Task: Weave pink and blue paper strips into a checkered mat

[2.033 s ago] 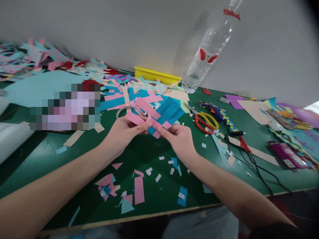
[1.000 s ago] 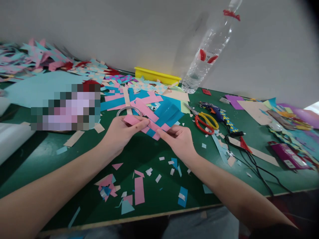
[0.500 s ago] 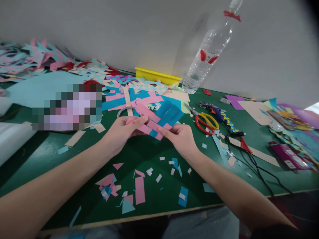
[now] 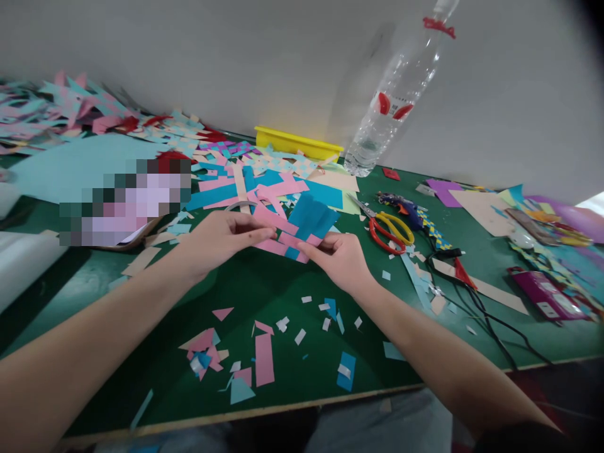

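Observation:
A piece of woven paper strips (image 4: 311,217), pink crossing blue, is held up over the green table in front of me. My right hand (image 4: 337,255) pinches its near right edge between thumb and fingers. From the other side my left hand (image 4: 238,236) has thumb and fingertips closed on the pink strip ends; the fingers beneath are partly hidden. The blue strips fan away from me toward the back right. Behind my left hand lies a grey ring (image 4: 240,205), mostly covered, which looks like a tape roll.
Red-and-yellow-handled scissors (image 4: 384,229) lie right of my hands, by a blue glue gun (image 4: 415,217) with a black cord. A clear bottle (image 4: 396,94) stands behind. Paper scraps (image 4: 264,358) litter the front; a pixelated phone (image 4: 132,211) is left, a yellow tray (image 4: 297,143) at the back.
My left hand has shifted slightly left and up, and its fingers have straightened along the pink strips. The woven piece has tilted a little; my right hand keeps its pinch.

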